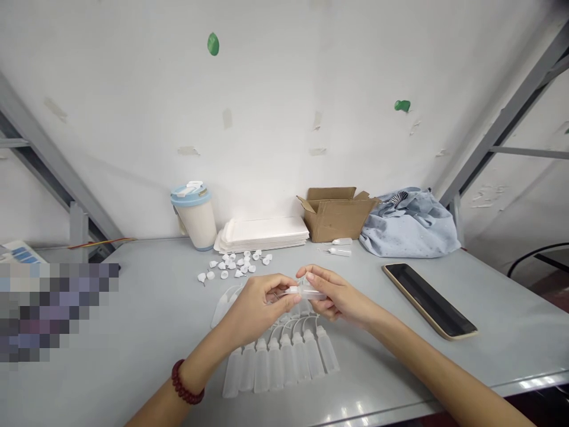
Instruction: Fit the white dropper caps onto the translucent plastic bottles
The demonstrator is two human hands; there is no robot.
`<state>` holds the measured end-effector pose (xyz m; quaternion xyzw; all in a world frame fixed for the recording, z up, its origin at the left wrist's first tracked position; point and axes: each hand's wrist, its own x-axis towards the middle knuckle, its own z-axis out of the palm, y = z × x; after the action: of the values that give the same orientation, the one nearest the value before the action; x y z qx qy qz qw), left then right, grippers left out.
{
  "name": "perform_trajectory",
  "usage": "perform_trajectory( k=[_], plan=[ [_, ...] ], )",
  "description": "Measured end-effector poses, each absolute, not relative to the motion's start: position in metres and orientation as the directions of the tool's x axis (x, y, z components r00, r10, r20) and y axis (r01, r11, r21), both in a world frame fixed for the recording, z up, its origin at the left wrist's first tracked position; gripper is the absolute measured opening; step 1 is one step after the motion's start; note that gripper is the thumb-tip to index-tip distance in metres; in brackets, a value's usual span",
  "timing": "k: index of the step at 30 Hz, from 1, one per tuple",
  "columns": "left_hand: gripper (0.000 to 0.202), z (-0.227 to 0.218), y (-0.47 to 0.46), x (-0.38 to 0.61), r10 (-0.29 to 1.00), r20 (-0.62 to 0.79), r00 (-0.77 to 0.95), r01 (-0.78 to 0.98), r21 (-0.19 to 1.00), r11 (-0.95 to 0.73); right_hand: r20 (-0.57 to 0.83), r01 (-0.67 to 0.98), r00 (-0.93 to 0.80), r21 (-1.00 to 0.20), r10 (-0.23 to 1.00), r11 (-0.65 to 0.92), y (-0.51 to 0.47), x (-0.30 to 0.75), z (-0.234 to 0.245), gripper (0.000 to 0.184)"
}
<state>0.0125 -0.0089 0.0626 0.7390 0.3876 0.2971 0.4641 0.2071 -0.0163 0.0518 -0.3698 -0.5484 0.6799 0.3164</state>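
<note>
Head view, from the left: a pixelated patch hides whatever lies at the left edge of the frame, on the grey table (146, 332). Left of centre, against the wall, stands a pale cup with a blue lid (194, 219). Right of it and lower, loose white caps (231, 265) lie scattered, some tipped on their sides. Below them, the left hand (258, 305) comes up from the bottom edge, a dark red beaded bracelet (187, 385) on its wrist; its thumb and fingers pinch the white-capped end of a small translucent bottle (312, 293) at the middle of the frame. Lower centre, under the hands, a row of similar bottles (275, 365) lies side by side, necks toward the top; more behind are partly covered. Above the caps sits a white stack (267, 231). The right hand (340, 296), just right of centre, grips the held bottle's body. Behind it, two slim bottles (340, 252) lie before an open cardboard box (341, 220). Farther right are a bunched light-blue cloth (409, 228) and, below that, a phone (430, 299), screen up.
</note>
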Motion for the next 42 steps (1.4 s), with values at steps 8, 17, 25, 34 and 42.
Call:
perform_trajectory(
  k=[8, 17, 25, 34, 42],
  plan=[
    [0.023, 0.067, -0.005, 0.013, 0.879, 0.067, 0.472, 0.228, 0.954, -0.195, 0.116, 0.169, -0.296, -0.97, 0.948, 0.172, -0.019, 0.201, 0.049, 0.032],
    [0.015, 0.053, -0.009, 0.018, 0.818, 0.438, 0.373, 0.334, 0.76, -0.558, 0.137, 0.065, -0.296, -0.984, 0.945, 0.163, -0.017, 0.202, 0.049, 0.033],
    [0.029, 0.068, -0.009, 0.017, 0.89, 0.091, 0.447, 0.261, 0.938, -0.227, 0.138, 0.055, -0.295, -0.985, 0.945, 0.161, -0.019, 0.201, 0.047, 0.033],
    [0.038, 0.068, -0.007, 0.015, 0.804, -0.174, 0.569, 0.181, 0.98, 0.084, 0.134, 0.043, -0.298, -0.987, 0.945, 0.154, -0.017, 0.202, 0.048, 0.034],
    [0.026, 0.048, -0.013, 0.018, 0.723, 0.447, 0.527, 0.517, 0.506, -0.69, 0.051, 0.1, -0.239, -0.992, 0.97, 0.077, -0.017, 0.202, 0.048, 0.042]
  ],
)
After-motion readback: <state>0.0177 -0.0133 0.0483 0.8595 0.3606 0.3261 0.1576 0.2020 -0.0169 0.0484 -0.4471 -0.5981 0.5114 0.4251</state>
